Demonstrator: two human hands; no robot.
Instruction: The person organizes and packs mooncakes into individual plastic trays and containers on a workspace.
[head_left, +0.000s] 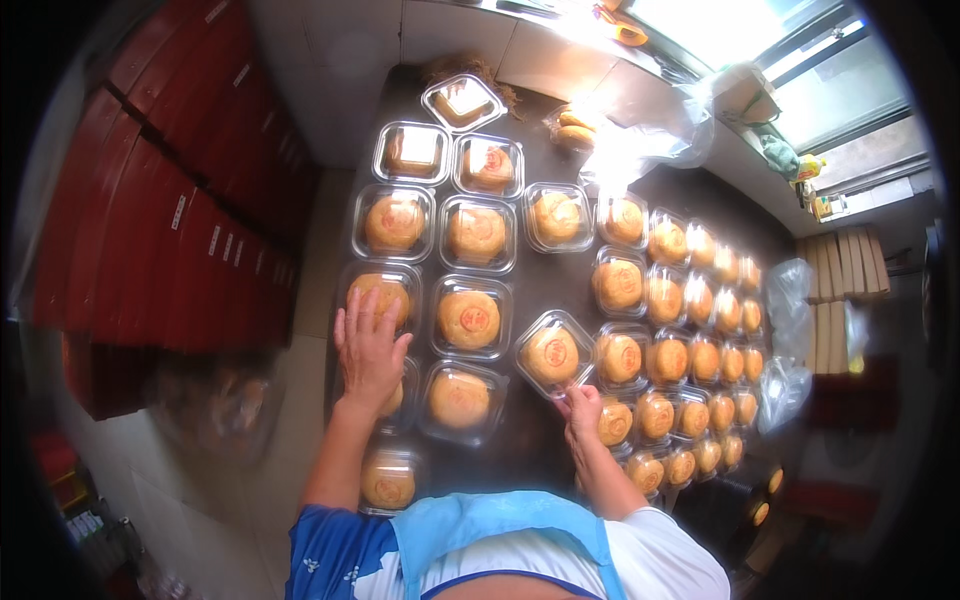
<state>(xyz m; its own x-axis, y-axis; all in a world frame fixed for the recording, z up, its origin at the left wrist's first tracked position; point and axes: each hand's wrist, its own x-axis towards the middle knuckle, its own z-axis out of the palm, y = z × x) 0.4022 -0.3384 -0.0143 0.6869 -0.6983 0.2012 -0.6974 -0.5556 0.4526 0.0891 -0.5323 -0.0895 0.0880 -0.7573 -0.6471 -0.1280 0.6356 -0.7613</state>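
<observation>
My right hand (585, 417) pinches the near corner of a clear plastic clamshell box (534, 328). Inside that box lies a round golden pastry (553, 355) with a red stamp on top, and the box is turned diamond-wise beside the right-hand group. Spread flat, my left hand (370, 352) rests on the lid of another clear box (411, 289) in the left column, covering part of its pastry (386, 289). Next to it sits a boxed pastry (469, 319) with a red stamp. My left forearm partly hides the box (409, 390) below.
Several boxed pastries (620, 283) stand in close rows at the right of the dark table (544, 289). Clear plastic bags (675, 135) and unboxed pastries (576, 129) lie near the window wall. Red stacked boxes (161, 202) rise at the left; cardboard (844, 262) stands far right.
</observation>
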